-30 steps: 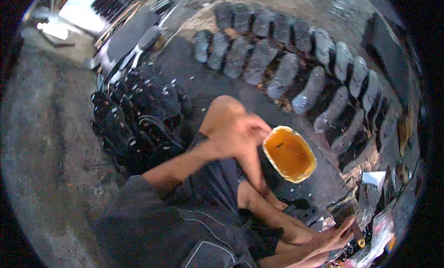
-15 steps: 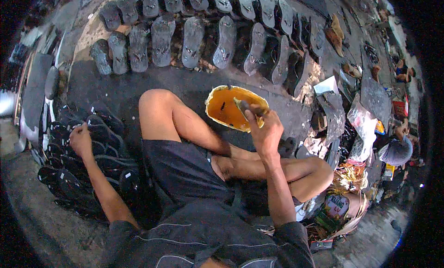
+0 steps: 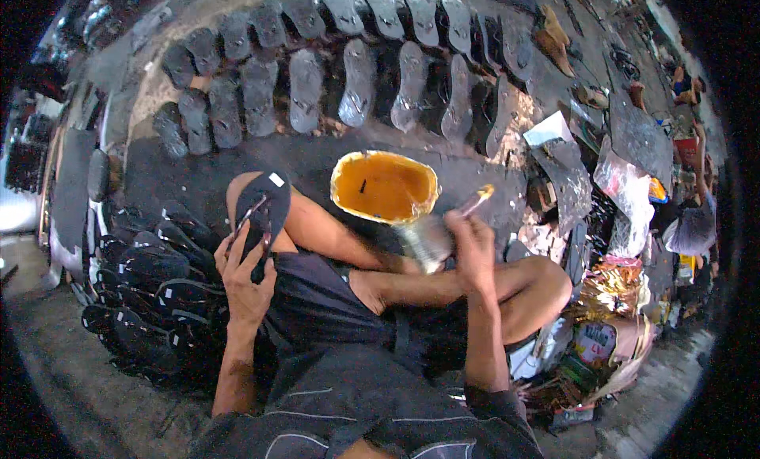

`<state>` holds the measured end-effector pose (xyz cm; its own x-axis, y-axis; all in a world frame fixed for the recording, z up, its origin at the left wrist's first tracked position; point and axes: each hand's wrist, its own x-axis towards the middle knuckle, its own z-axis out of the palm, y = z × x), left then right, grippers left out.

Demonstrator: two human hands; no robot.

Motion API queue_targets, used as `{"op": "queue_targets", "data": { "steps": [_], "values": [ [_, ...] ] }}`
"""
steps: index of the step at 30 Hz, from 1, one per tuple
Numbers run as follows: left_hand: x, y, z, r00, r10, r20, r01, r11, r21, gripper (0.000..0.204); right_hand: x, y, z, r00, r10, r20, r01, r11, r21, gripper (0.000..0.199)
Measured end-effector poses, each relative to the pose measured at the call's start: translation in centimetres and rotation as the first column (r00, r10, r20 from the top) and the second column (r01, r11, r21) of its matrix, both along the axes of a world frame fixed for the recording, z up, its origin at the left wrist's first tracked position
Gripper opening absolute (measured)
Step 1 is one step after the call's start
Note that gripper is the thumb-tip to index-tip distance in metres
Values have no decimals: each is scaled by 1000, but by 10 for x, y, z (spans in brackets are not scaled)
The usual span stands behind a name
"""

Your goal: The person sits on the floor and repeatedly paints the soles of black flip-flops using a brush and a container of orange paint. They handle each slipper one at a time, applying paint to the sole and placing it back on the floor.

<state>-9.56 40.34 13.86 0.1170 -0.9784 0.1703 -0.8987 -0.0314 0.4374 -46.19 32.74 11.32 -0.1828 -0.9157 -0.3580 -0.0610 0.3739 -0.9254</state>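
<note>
My left hand [image 3: 247,283] grips a black flip-flop [image 3: 274,204] with a small white label, raised over my bent left knee. In my right hand [image 3: 475,249], closed, is a brush [image 3: 425,243]. Its wide, pale end is smeared by motion and points left, over my shins; the yellowish tip of its handle sticks up past my fingers. Ahead of my legs stands a cut-open tub [image 3: 336,196] with a crusted pale rim, holding amber liquid. A small dark piece lies in that liquid. A heap of black flip-flops [image 3: 150,261], several with white labels, lies left of me.
Two curved rows of dark footwear soles [image 3: 306,91] lie on the ground ahead. To the right are dark sheet offcuts [image 3: 564,182], a clear plastic bag [image 3: 623,182] and a heap of scraps [image 3: 613,297]. Another person [image 3: 690,231] is at the far right.
My left hand has come up from the heap toward my knee, now with a flip-flop. My right hand has brought the brush out of the tub, down toward my shins. The view has shifted slightly.
</note>
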Motion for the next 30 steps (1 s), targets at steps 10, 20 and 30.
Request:
{"op": "queue_targets", "data": {
  "steps": [10,20,30],
  "values": [
    [-95,-33,3,-593,379,-711,371,912,177,59,73,-43,74,829,168,-533,-541,481,-690,34],
    [-82,-31,1,-601,368,-710,471,880,58,72,36,-38,82,910,-70,-409,-260,673,-692,11],
    [-96,-31,10,-499,302,-813,479,877,31,69,19,-51,123,970,-137,-200,-52,689,-723,21]
  ]
}}
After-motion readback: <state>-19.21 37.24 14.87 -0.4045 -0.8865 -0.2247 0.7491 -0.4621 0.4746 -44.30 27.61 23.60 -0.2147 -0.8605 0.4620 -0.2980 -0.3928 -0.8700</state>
